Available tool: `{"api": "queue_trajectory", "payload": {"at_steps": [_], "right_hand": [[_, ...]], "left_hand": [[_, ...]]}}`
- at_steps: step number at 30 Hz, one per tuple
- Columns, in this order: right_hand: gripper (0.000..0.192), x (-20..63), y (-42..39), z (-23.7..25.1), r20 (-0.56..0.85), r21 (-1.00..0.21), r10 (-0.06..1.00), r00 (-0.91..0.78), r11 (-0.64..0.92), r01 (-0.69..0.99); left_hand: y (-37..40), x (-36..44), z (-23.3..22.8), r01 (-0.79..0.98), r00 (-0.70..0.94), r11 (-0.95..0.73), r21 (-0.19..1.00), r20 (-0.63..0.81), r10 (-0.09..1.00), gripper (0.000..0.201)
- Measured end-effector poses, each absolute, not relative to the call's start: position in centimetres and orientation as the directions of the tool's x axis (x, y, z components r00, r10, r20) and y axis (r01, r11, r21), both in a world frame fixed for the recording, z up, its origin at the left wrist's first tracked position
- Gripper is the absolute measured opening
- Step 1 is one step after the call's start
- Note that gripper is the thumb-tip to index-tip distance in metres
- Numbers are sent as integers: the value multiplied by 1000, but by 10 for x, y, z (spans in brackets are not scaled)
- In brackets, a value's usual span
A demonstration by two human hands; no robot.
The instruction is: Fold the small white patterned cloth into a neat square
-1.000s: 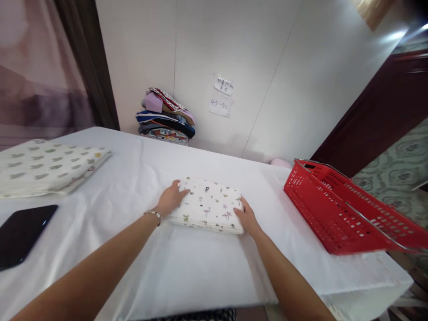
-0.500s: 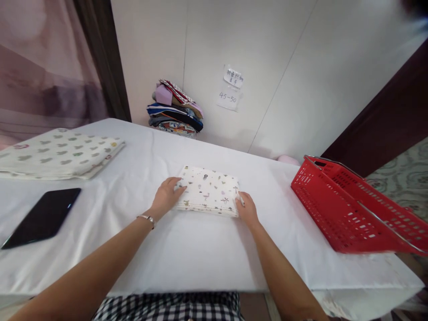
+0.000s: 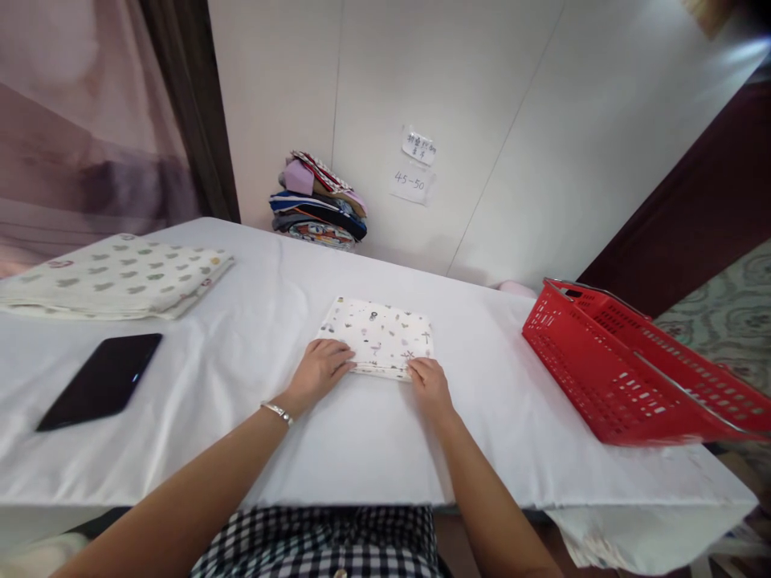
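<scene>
Fingers of both the left hand and right hand pinch the folded cloth's near edge. Red basket sits off right on the white table.

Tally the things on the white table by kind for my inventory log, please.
Folded printed cloths: 2, small folded cloth under the left hand and right hand, larger folded cloth
Dark tablet: 1
Red basket: 1
Total: 4

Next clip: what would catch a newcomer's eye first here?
Probably the red basket at the table's right edge, the brightest thing in view. Next, the folded patterned cloth at the middle of the white table, with the left hand and right hand on its near edge.
</scene>
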State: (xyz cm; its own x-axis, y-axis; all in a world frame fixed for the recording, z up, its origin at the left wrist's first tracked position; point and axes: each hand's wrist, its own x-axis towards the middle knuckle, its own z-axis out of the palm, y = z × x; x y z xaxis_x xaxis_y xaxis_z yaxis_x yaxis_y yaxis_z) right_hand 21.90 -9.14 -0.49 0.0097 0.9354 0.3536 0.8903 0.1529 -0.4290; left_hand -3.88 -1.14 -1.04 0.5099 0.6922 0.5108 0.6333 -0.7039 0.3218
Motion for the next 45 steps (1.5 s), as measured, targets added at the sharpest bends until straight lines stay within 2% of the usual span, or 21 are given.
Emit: {"api": "queue_trajectory", "payload": {"at_steps": [6,13,16,20,22,30,39,45], "right_hand": [[34,218,-91,-2,320,-444,947,9,142,885],[32,216,-85,-3,267,-388,963,25,84,918],[33,215,-84,-9,340,-396,938,59,86,914],[29,217,-86,-17,540,-404,841,35,222,887],[27,219,-88,-19,590,-374,807,-8,282,884],[23,223,-91,-22,584,-316,805,-100,340,886],[23,225,-91,-20,557,-316,823,-111,334,888],[24,222,-89,-22,560,-298,823,-97,310,903]], "left_hand": [[-14,-35,-10,625,538,-712,319,485,689,33],[-13,-30,-10,642,507,-684,347,477,718,32],[-13,-28,-9,650,482,-664,371,475,737,32],[-13,-27,-8,621,470,-684,382,517,715,30],[-13,-28,-8,602,464,-699,385,544,699,29],[-11,-33,-12,556,499,-753,351,584,640,22],[-10,-33,-15,546,523,-769,332,582,623,22],[-11,-30,-13,553,558,-790,264,587,586,23]]}}
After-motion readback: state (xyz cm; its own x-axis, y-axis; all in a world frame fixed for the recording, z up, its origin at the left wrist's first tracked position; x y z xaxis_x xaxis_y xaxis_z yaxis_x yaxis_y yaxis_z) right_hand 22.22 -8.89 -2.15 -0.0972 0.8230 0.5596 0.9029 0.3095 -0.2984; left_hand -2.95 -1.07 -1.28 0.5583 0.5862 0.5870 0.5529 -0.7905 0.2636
